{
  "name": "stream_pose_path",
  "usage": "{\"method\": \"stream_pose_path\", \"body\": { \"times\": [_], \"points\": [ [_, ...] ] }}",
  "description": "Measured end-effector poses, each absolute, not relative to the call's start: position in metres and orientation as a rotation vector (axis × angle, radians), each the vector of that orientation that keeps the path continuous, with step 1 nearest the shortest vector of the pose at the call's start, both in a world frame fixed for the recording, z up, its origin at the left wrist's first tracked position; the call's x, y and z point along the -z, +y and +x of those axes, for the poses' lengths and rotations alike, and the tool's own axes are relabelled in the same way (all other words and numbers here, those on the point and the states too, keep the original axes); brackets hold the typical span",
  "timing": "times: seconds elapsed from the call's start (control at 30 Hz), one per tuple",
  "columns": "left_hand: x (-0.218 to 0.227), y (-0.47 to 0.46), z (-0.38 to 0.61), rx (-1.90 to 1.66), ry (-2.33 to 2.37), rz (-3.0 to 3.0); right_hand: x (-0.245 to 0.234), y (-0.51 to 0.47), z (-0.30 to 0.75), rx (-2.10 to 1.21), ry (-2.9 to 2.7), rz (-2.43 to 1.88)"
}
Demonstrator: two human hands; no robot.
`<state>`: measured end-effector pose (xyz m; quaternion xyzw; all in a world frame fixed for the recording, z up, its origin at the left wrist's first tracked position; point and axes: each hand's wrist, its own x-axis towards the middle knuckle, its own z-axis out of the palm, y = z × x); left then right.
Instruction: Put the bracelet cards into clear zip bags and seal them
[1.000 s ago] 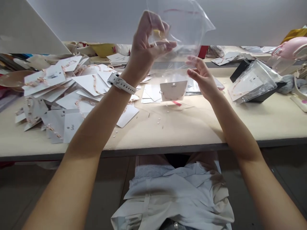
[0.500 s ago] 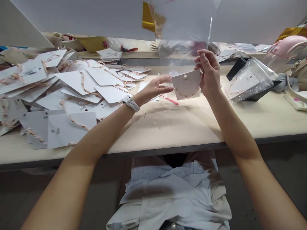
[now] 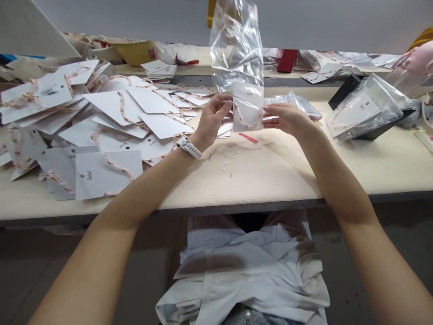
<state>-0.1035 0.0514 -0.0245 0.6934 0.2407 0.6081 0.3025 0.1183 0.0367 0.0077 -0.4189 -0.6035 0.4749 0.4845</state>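
A clear plastic bag (image 3: 237, 49) stands upright above the table between my two hands. Inside its lower end sits a white card (image 3: 248, 113) with a thin chain across it. My left hand (image 3: 214, 118), with a white watch at the wrist, pinches the bag's left lower edge. My right hand (image 3: 286, 118) grips the right lower edge beside the card. Both hands are closed on the bag, a little above the beige table (image 3: 277, 176).
A big heap of white cards with chains (image 3: 111, 122) covers the table's left side. Filled clear bags (image 3: 363, 113) lean on a black stand at the right. Small loose bits (image 3: 227, 166) and a red strip (image 3: 248, 138) lie below the hands. More clutter lines the far edge.
The card has slid down to the bottom of the bag. My left hand came down from the bag's top to its lower left edge, and both hands now grip it lower and closer together.
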Motion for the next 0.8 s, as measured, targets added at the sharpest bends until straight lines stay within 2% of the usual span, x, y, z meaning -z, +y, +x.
{"method": "stream_pose_path", "body": {
  "times": [0.33,0.57,0.8],
  "points": [
    [0.019,0.053,-0.115,-1.427,0.652,1.884,-0.004,0.036,0.111,-0.884,-1.619,-0.824],
    [0.017,0.072,-0.129,-1.475,0.571,2.064,0.003,0.033,0.103,-0.565,-1.636,-0.730],
    [0.017,0.076,-0.134,-1.500,0.558,1.968,0.002,0.017,0.105,-0.503,-1.666,-0.797]
  ]
}}
